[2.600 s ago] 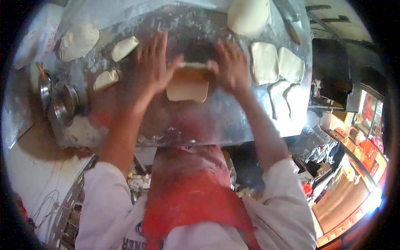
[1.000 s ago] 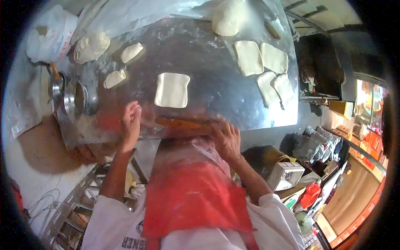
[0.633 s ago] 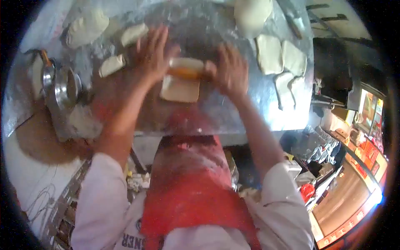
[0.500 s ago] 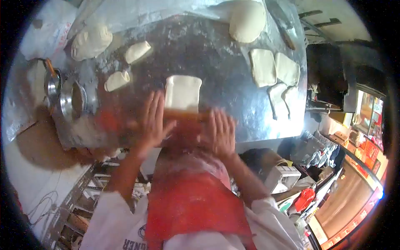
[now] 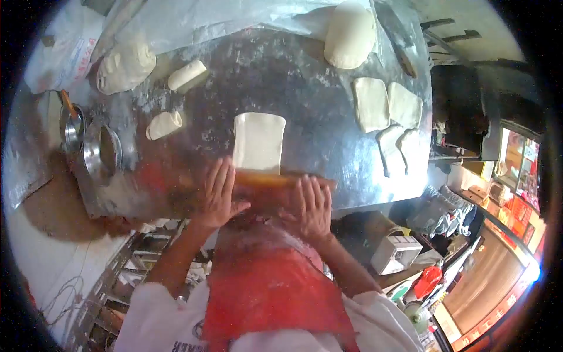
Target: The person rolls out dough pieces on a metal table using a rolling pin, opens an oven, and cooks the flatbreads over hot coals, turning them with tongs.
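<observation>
A rolling pin (image 5: pixel 261 180) lies crosswise at the near end of a flat rectangular dough sheet (image 5: pixel 258 141) on the metal tabletop. My left hand (image 5: pixel 219 196) rests on the pin's left part, fingers stretched forward and thumb out to the side. On its right part lies my right hand (image 5: pixel 312 205), fingers also straight and flat over the wood. Neither hand is wrapped round the pin. Two small folded dough pieces, one upper (image 5: pixel 187 75) and one lower (image 5: pixel 164 125), sit to the left of the sheet.
Several flattened dough pieces (image 5: pixel 371 105) lie at the right. Larger dough lumps stand at back left (image 5: pixel 126 67) and back right (image 5: pixel 350 36), near plastic sheeting (image 5: pixel 234 14). Metal bowls (image 5: pixel 101 152) are at the left edge. A red apron (image 5: pixel 275 281) borders the table's near edge.
The rolling pin and both hands have come back towards my body, and the near part of the dough sheet shows more. The whole view has shifted slightly.
</observation>
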`<state>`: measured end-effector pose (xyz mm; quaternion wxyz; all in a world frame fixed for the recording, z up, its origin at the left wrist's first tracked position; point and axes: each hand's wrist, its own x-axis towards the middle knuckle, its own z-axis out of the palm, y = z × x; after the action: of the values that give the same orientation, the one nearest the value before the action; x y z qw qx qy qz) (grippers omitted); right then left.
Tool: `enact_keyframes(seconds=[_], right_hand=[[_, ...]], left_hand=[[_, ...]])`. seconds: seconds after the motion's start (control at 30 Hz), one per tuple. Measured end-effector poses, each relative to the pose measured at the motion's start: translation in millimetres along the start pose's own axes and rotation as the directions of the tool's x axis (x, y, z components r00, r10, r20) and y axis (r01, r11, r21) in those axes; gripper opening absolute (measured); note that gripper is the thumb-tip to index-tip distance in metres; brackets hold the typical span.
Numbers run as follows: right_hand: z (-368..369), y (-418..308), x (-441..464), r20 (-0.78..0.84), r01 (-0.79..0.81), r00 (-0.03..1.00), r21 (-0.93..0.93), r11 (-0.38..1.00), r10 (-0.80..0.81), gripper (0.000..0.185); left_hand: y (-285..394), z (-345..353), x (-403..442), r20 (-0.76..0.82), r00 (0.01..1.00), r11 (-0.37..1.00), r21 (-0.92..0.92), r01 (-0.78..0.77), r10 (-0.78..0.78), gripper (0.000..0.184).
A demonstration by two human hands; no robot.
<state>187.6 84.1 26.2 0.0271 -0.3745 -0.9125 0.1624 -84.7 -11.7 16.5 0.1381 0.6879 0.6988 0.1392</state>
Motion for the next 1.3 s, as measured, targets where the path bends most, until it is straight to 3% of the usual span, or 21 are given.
enact_keyframes(seconds=[0.1,0.17,0.23,0.33,0.37,0.43,0.47,0.53,0.57,0.6,0.67,0.73,0.8,0.87,0.9,0.97,1.1,1.17,1.2,1.27,1.3], right_hand=[[3.7,27.4,41.4,0.007,0.005,1.0,0.074,0.997,-0.006,0.08],[11.1,62.4,115.4,-0.017,0.036,0.999,-0.06,0.998,-0.037,0.074],[-7.0,78.8,191.9,-0.121,-0.044,0.992,-0.017,0.999,0.041,0.07],[7.5,83.5,177.3,-0.203,-0.035,0.978,0.019,0.999,0.038,0.071],[2.6,65.1,143.0,-0.132,-0.021,0.991,-0.001,1.0,0.021,0.07],[17.7,41.4,62.2,0.015,0.022,1.0,-0.218,0.976,-0.019,0.071],[15.7,31.2,31.7,-0.046,0.08,0.995,-0.132,0.988,-0.087,0.073],[-11.7,15.7,5.3,0.003,0.078,0.997,0.068,0.995,-0.078,0.067],[-11.5,20.3,0.3,-0.018,0.071,0.997,0.06,0.996,-0.07,0.067],[-5.8,27.7,-6.9,0.068,0.007,0.998,0.131,0.991,-0.016,0.061],[-12.2,33.7,-21.7,0.153,-0.077,0.987,0.201,0.977,0.047,0.055],[-36.4,41.7,-37.1,-0.069,-0.134,0.986,0.198,0.971,0.151,0.045],[-28.9,66.2,-67.3,-0.119,-0.174,0.973,0.183,0.968,0.198,0.044],[-27.3,84.7,-96.4,0.029,-0.425,0.898,0.313,0.849,0.438,0.042],[-25.8,93.4,-115.3,0.08,-0.458,0.885,0.327,0.827,0.459,0.043],[-22.8,100.5,-145.2,0.091,-0.52,0.846,0.358,0.776,0.525,0.041],[-12.3,97.5,-178.6,0.18,-0.614,0.785,0.36,0.703,0.593,0.038],[-4.3,90.5,-187.9,0.185,-0.599,0.795,0.385,0.702,0.578,0.039],[-1.5,85.4,-189.3,0.183,-0.602,0.787,0.434,0.67,0.589,0.038],[2.3,78.1,-187.8,0.181,-0.599,0.782,0.481,0.64,0.596,0.038],[3.9,74.6,-185.8,0.177,-0.6,0.777,0.5,0.625,0.604,0.038]], left_hand=[[-17.6,1.9,35.8,0.017,0.999,0.998,-0.046,0.052,-0.051,0.098],[-45.0,4.8,115.5,-0.097,0.994,0.997,0.047,0.055,-0.05,0.086],[-78.5,18.0,183.6,-0.246,0.962,0.99,-0.107,0.092,-0.117,0.08],[-67.9,14.3,169.9,-0.172,0.983,0.998,-0.02,0.064,-0.067,0.082],[-46.3,7.2,134.4,-0.131,0.986,0.994,0.026,0.109,-0.104,0.087],[-12.2,2.2,55.1,0.036,0.996,0.996,-0.035,0.078,-0.076,0.103],[-3.2,12.0,17.3,-0.001,1.0,0.999,-0.04,0.014,-0.014,0.107],[10.2,10.1,-15.0,-0.001,1.0,0.999,-0.052,-0.005,0.005,0.101],[14.0,4.5,-13.8,0.047,0.999,0.999,-0.02,0.025,-0.024,0.097],[17.0,0.5,-12.3,0.099,0.993,0.998,0.012,0.058,-0.058,0.093],[-1.8,6.0,25.6,-0.062,0.989,0.972,-0.204,0.119,-0.134,0.067],[-21.9,22.7,79.9,-0.202,0.927,0.863,-0.467,0.192,-0.316,0.05],[-36.7,26.1,116.1,-0.201,0.932,0.871,-0.456,0.183,-0.301,0.054],[-32.5,11.5,139.1,-0.004,0.915,0.832,-0.418,0.364,-0.403,0.044],[-37.3,7.3,144.3,-0.001,0.923,0.84,-0.415,0.349,-0.384,0.044],[-47.5,-2.6,153.5,0.276,0.884,0.911,-0.058,0.408,-0.378,0.026],[-17.8,-31.1,147.3,0.133,0.968,0.955,-0.183,0.234,-0.212,0.019],[11.2,-56.8,153.2,0.437,0.853,0.682,-0.533,0.501,-0.285,0.02],[21.3,-69.5,160.1,0.432,0.855,0.688,-0.528,0.498,-0.288,0.02],[31.3,-85.8,177.8,0.41,0.881,0.573,-0.673,0.467,-0.236,0.014],[24.8,-82.2,187.4,0.428,0.863,0.384,-0.774,0.503,-0.268,0.02]])
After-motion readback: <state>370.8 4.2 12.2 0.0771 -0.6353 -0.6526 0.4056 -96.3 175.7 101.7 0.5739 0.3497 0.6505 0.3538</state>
